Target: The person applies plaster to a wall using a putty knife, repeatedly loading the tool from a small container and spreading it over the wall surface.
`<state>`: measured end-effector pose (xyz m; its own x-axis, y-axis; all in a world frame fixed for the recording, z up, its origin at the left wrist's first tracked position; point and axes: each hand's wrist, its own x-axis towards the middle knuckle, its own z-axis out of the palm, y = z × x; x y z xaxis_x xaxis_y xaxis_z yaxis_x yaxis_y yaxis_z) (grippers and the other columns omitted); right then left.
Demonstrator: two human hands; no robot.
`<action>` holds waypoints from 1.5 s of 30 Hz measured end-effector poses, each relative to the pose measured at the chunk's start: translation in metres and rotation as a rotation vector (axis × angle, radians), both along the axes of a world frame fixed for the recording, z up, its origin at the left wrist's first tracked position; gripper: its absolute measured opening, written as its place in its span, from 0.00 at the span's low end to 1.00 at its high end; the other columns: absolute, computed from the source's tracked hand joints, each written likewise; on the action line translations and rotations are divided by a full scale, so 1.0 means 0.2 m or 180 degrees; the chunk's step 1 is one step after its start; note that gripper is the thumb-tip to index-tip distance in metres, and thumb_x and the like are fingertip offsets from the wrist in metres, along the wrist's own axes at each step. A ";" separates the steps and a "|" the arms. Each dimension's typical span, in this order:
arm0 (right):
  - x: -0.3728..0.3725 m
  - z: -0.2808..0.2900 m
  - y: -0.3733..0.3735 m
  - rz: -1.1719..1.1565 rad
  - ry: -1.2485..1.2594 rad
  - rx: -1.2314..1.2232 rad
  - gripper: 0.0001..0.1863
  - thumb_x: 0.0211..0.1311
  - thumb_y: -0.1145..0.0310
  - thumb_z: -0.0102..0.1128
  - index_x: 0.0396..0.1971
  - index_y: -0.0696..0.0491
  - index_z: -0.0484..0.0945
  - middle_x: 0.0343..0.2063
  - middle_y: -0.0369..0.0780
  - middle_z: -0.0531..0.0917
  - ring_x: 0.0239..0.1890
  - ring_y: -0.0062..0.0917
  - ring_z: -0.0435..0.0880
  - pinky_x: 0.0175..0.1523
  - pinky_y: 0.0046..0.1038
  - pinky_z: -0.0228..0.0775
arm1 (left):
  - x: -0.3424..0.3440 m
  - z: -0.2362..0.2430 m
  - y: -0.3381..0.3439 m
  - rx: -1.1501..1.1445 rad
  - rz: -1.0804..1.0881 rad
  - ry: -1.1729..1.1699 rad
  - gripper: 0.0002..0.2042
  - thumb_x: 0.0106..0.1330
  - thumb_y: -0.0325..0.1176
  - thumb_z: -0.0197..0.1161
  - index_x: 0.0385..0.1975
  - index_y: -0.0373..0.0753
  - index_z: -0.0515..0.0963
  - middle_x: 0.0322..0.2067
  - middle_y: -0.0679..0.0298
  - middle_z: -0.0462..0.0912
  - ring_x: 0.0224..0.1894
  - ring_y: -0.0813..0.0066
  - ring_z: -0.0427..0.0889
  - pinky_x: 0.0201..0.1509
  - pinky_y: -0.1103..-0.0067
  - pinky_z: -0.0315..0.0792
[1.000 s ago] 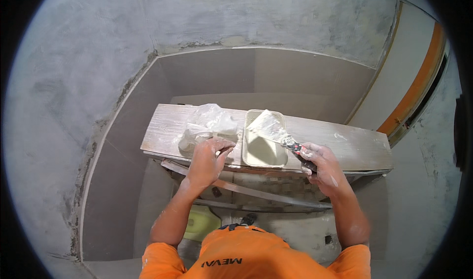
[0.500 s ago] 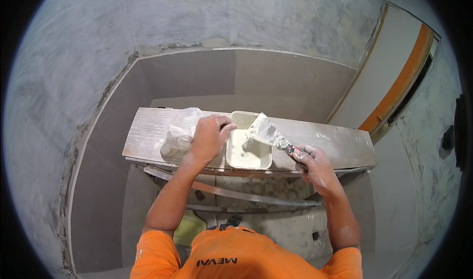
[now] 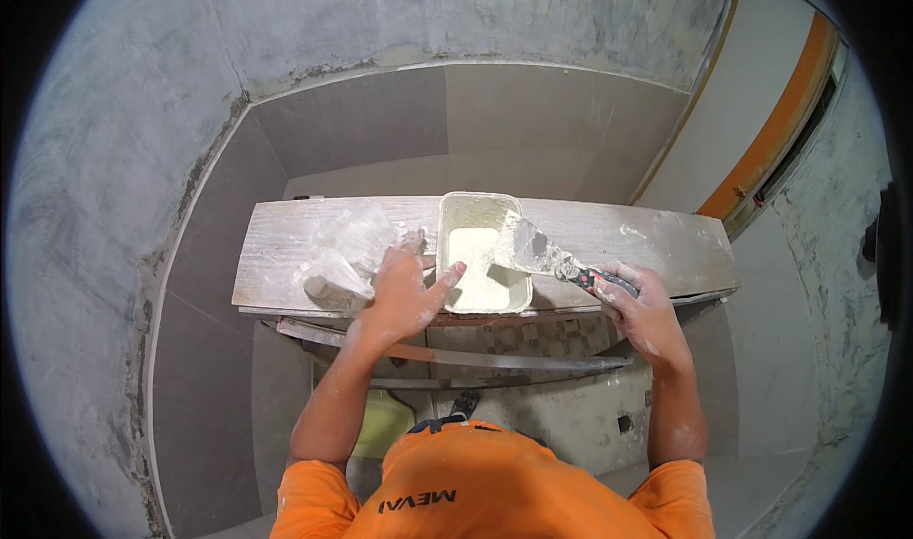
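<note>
My left hand (image 3: pixel 404 292) has its fingers apart beside the white rectangular tub (image 3: pixel 480 197), thumb over the tub's near-left edge. A crumpled clear plastic bag (image 3: pixel 344 237) lies left of it. Pale creamy paste (image 3: pixel 472 246) is inside the tub. My right hand (image 3: pixel 645 311) grips the dark handle of a putty knife (image 3: pixel 523 249), whose wide blade, smeared with paste, reaches over the tub's right side.
The tub and bag stand on a long pale wooden board (image 3: pixel 647 239) across a frame with curved rails (image 3: pixel 514 363). Grey tiled walls (image 3: pixel 542 111) surround it under rough plaster. A white door with orange stripe (image 3: pixel 761 92) is at right. A green basin (image 3: pixel 378 425) sits below.
My left hand moved from near the bag onto the tub's left side, its fingers spreading. The knife swung flatter, its tip staying over the tub. The tub sits slightly more upright in view.
</note>
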<state>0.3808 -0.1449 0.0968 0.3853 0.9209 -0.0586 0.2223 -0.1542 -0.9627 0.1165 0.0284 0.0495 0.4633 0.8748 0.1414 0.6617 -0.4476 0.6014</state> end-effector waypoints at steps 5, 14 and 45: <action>0.00 -0.05 -0.08 -0.0296 0.0279 0.0251 0.13 0.67 0.66 0.62 0.45 0.59 0.82 0.22 0.28 0.72 0.22 0.10 0.65 0.26 0.18 0.54 | 0.09 -0.12 0.09 -0.0129 -0.0324 -0.0232 0.21 0.72 0.42 0.54 0.40 0.25 0.82 0.40 0.36 0.82 0.46 0.40 0.80 0.54 0.59 0.71; -0.05 -0.03 -0.36 -0.1870 0.0504 0.1433 0.16 0.58 0.74 0.66 0.46 0.64 0.82 0.32 0.37 0.85 0.29 0.12 0.75 0.34 0.14 0.65 | 0.52 -0.08 -0.12 -0.1141 -0.1026 -0.1772 0.19 0.75 0.37 0.48 0.41 0.23 0.78 0.29 0.42 0.83 0.32 0.54 0.81 0.43 0.64 0.72; 0.22 -0.32 -1.20 -0.3074 -0.2964 -0.1152 0.20 0.52 0.70 0.72 0.47 0.55 0.82 0.33 0.44 0.77 0.38 0.42 0.76 0.42 0.40 0.72 | 1.98 -0.65 -1.24 -0.3790 -0.3122 -0.2271 0.23 0.70 0.28 0.55 0.63 0.23 0.71 0.56 0.53 0.79 0.59 0.70 0.75 0.69 0.75 0.62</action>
